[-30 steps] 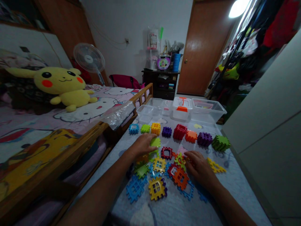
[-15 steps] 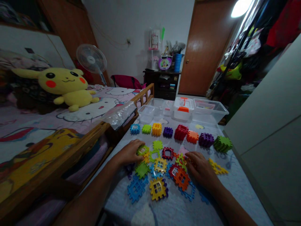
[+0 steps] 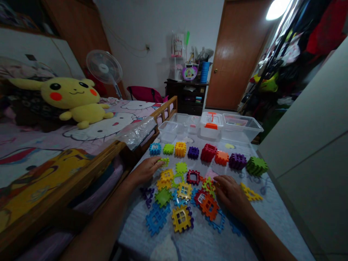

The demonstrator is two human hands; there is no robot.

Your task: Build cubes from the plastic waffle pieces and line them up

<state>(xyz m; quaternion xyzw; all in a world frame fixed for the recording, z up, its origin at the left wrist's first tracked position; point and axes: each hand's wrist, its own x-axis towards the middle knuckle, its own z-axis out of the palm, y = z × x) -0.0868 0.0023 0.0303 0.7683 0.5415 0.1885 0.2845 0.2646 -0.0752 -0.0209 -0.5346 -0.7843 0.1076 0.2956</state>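
Observation:
My left hand [image 3: 146, 169] pinches a lime-green building tile [image 3: 164, 161], raised just beyond the loose pile. Under and nearer than it are yellow tiles [image 3: 166, 177], a green tile [image 3: 163, 197] and a purple triangular piece [image 3: 147, 196]. On the pile's right side my right hand [image 3: 231, 192] lies palm down, its fingers loosely spread beside a lime-green triangular piece [image 3: 208, 186]. Its fingertips partly cover some small orange pieces. Close by are an orange window tile [image 3: 209, 206] and a yellow triangular frame [image 3: 250, 193].
Behind the pile runs a row of colour-sorted stacks, among them a blue stack [image 3: 155, 148], a red stack [image 3: 209, 152] and a green stack [image 3: 257, 166]. Clear plastic bins [image 3: 241, 127] line the table's far end. A wooden bed rail [image 3: 114, 152] borders the left side.
My left hand has lifted the lime-green tile off the yellow tiles and carried it away, toward the row of stacks. My right hand has stayed in place.

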